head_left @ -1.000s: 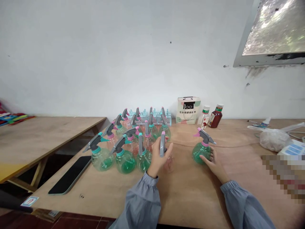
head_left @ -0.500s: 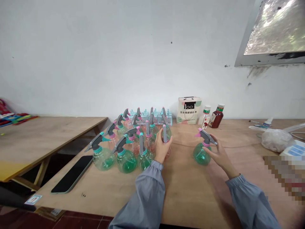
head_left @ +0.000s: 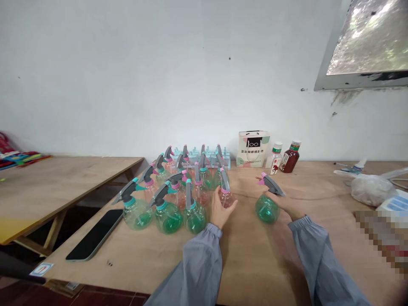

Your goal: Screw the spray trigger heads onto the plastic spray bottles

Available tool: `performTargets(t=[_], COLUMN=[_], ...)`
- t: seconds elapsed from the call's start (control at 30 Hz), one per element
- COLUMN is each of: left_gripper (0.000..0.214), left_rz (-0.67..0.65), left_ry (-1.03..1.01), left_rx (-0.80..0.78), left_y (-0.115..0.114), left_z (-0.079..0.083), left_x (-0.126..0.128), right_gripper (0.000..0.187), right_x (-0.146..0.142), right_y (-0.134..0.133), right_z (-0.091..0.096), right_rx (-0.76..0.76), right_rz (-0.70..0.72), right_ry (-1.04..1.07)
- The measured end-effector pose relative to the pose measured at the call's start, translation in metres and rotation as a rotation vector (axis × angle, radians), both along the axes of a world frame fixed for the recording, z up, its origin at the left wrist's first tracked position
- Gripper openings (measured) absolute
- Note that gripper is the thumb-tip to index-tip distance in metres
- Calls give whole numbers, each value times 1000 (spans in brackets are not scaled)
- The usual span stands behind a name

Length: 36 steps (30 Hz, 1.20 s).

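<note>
My left hand point(head_left: 221, 212) curls around the body of a pink spray bottle point(head_left: 227, 199) with a grey trigger head, at the right end of the group. Its thumb is on the right side, its fingers on the left. To the right, my right hand point(head_left: 284, 204) is closed at the upper back of a green spray bottle point(head_left: 267, 210) with a pink collar and nozzle; part of its fingers is hidden behind the bottle. Both bottles stand upright on the table. Left of my left hand stand several more spray bottles, among them a green one point(head_left: 195, 217) with a turquoise collar.
A light blue plastic rack point(head_left: 225, 158) stands behind the group. Farther right are a paper bag point(head_left: 252, 157), a white-labelled bottle point(head_left: 274, 159) and a dark red bottle point(head_left: 290, 158). A phone point(head_left: 95, 234) lies front left. A plastic bag point(head_left: 371, 189) sits at the right.
My left hand has moved down from the pink bottle's spray head to its body. My right hand has closed in on the green bottle, which has shifted slightly left.
</note>
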<state>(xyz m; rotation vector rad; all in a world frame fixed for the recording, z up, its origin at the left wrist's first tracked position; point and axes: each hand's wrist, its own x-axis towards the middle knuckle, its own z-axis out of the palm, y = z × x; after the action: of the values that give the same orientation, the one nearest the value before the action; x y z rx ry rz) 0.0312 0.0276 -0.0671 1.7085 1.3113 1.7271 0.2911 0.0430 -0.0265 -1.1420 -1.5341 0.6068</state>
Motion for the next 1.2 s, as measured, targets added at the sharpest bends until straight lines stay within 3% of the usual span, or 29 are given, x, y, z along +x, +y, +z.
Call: performTargets(t=[0.13,0.27,0.53,0.63,0.8,0.87,1.03,1.2], left_gripper=[92,89,82,84,83,83,84,84], left_rz=[-38,-39,-145,-148,-193,-207,-269,-286], left_ry=[28,-32,-39,15,75,72,85,80], left_rx=[-96,-207,-209,-208,-192,-193,-178,-194], left_y=[-6,-10,-8,-6,-3,-2,-1,-1], left_z=[-15,-26,-27,-27,-27,-27,-27,-27], left_x=[-4,-10,-14,-16,-18,-19,-20,-21], right_gripper=[48,51,52,48,45,41,35,40], right_x=[-28,-55,-76,-81,-90,-92,-92,-91], right_y=[-5,-11,-21,-26,-31,-34,-37,-39], right_z=[10,15,30,33,32,33,37,37], right_rx=[4,-5,-19,-27,-60,-71,-13,-18], right_rz=[99,150,287,226,-42,-29,152,80], right_ry=[101,184,279,236,282,306,270,207])
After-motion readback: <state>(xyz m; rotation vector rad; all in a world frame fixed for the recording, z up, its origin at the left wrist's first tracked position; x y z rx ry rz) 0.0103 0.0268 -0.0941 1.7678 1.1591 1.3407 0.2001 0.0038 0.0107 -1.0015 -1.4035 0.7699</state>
